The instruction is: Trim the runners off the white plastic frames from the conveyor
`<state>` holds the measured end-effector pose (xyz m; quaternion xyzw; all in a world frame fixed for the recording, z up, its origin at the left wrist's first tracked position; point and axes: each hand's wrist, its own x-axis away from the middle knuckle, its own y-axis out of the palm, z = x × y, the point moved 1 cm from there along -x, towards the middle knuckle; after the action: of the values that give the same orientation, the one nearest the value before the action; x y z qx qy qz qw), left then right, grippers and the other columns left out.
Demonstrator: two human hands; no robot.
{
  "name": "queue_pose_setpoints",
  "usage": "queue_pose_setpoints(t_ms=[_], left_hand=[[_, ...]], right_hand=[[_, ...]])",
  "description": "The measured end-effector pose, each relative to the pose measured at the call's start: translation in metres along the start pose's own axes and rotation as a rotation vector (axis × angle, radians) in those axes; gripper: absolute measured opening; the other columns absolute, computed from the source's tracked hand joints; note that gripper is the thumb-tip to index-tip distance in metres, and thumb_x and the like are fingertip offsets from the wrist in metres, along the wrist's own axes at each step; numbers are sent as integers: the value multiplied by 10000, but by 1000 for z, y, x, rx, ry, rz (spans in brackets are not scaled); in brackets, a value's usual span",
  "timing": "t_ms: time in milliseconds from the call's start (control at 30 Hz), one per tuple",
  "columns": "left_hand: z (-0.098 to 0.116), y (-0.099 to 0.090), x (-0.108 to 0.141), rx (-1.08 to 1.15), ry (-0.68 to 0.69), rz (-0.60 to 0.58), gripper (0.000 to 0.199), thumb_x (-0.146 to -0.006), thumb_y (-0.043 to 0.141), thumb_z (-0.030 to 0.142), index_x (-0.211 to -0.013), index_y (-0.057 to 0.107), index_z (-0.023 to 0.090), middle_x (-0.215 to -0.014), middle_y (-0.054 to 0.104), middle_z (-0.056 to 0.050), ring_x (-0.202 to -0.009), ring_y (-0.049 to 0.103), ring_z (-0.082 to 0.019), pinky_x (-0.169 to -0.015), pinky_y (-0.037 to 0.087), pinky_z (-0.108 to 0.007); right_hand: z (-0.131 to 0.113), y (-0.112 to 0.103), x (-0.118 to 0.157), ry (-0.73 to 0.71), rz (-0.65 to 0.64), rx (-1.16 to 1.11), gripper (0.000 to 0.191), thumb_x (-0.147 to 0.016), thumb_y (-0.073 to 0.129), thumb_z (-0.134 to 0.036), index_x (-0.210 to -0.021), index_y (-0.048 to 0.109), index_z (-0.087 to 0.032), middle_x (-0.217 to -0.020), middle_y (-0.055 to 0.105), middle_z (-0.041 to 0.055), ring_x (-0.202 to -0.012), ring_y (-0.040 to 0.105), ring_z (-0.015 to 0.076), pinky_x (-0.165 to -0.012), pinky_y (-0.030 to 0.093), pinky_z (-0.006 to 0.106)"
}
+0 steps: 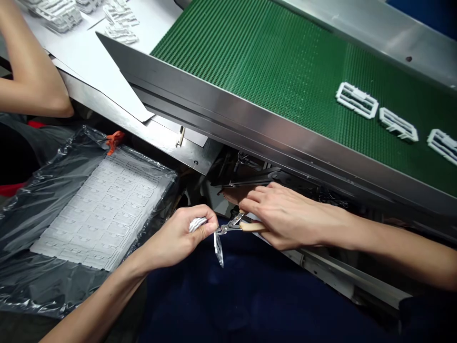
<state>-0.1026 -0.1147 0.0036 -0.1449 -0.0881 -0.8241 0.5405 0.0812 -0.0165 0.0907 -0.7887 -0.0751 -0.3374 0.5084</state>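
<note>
At far left, a co-worker's arm [37, 76] rests by the desk [167, 148], which bears stacks [60, 16] of white pieces. Below it lies a clear bag [46, 190] over rows of flat white pieces [103, 209], an orange tie [114, 142] at its upper edge.

The left hand [182, 236] is closed: thumb and forefinger pinch a white part [219, 251], and more white material [197, 224] shows within the curled fingers. The part hangs just right of the fingertips, its long axis steeply downward, leaning slightly right.

The pliers [252, 227] lie nearly level, crosswise to the part, nose at the left fingertips. Whether the nose bites cannot be told. The right hand [276, 214] is wrapped around the handles; the left is nearer the part.

Above and to the right, the green belt [264, 62] carries three white frames [357, 101], well apart from both hands.
</note>
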Motion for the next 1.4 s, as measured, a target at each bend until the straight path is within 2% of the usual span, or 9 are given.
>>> queue_pose_setpoints(t_ms=[367,600,700,800,900,1033,1167,1300,1400], left_hand=[[-1,3,1,-19,-13,-4,235,-890,464,378,-784,581,204,-781,610,-13,-734,546,-181,-685,406,-281],[2,6,-1,-39,-27,-27,246,-897,455,385,-787,568,196,-779,598,-6,-737,530,-171,-688,390,-283],[3,7,-1,-47,-45,-40,232,-899,458,365,-789,562,190,-782,594,2,-745,527,-163,-699,387,-278],[1,8,-2,-58,-65,-52,231,-898,460,361,-785,561,187,-778,589,8,-741,522,-157,-698,387,-275],[-2,9,-3,-46,-101,-36,247,-890,467,388,-794,567,184,-773,588,0,-731,518,-162,-691,391,-281],[-9,12,-2,71,-125,46,234,-879,486,395,-806,565,186,-754,563,-4,-718,500,-161,-680,393,-279],[-18,15,1,269,-97,159,220,-890,483,376,-818,563,183,-774,568,-17,-720,499,-148,-684,395,-263],[-30,16,7,359,-122,264,213,-869,524,377,-824,595,181,-810,610,-32,-735,536,-150,-681,415,-251],[-43,17,15,546,-117,228,247,-754,691,331,-930,603,181,-980,643,-63,-831,582,-175,-708,451,-245]], right_hand=[[-1,-4,3,21,-50,-29,154,-750,518,-212,-894,549,-169,-802,556,73,-712,514,193,-629,317,313],[-3,-8,4,-24,29,56,96,-699,534,-200,-790,534,-169,-716,533,55,-617,471,163,-592,278,306],[-5,-16,1,-35,-12,71,73,-688,525,-190,-754,548,-168,-676,544,42,-554,467,150,-557,271,297],[-5,-24,-5,-8,-107,43,67,-683,513,-175,-729,562,-172,-619,560,21,-465,456,128,-479,221,267],[-4,-24,-10,-5,-133,15,51,-660,522,-164,-690,559,-182,-565,559,6,-431,459,123,-448,175,248],[5,-8,-13,71,-103,-66,47,-669,533,-191,-703,566,-199,-577,581,6,-452,486,135,-445,184,243],[24,22,-26,274,-96,-317,147,-794,498,-304,-757,592,-197,-621,607,18,-498,518,128,-467,256,237],[42,49,-59,534,72,-492,313,-815,490,-489,-814,594,-195,-709,635,30,-600,564,153,-510,312,232],[42,59,-81,511,167,-573,352,-811,496,-531,-915,581,-206,-754,640,18,-660,575,165,-542,346,235]])
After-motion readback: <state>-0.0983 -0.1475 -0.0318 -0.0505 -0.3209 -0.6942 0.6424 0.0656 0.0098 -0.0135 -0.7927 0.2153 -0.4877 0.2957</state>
